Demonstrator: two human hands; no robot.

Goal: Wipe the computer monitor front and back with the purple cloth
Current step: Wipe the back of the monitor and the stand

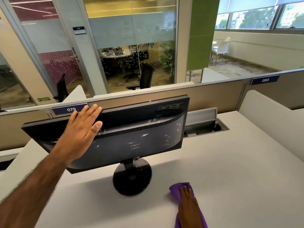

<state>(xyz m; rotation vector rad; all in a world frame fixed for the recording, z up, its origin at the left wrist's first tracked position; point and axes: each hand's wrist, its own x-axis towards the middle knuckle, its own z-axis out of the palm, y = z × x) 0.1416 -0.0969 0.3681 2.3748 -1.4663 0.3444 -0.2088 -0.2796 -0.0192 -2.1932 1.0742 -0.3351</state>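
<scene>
On the desk, just right of the monitor's stand and nearer the person, the cloth lay under the right hand. Its fingers were straight and flat on the cloth, pressing rather than gripping, so far as could be seen. The monitor stood with its back to the person, pale smudges scattered over that back. The left hand lay open on the monitor's upper left, fingers straight against the casing, tips at the top edge. The back looked the face to wipe next. That seemed best done with the left hand bracing the monitor while the cloth ran in long, light strokes over the smudges, so the stand would not rock.
</scene>
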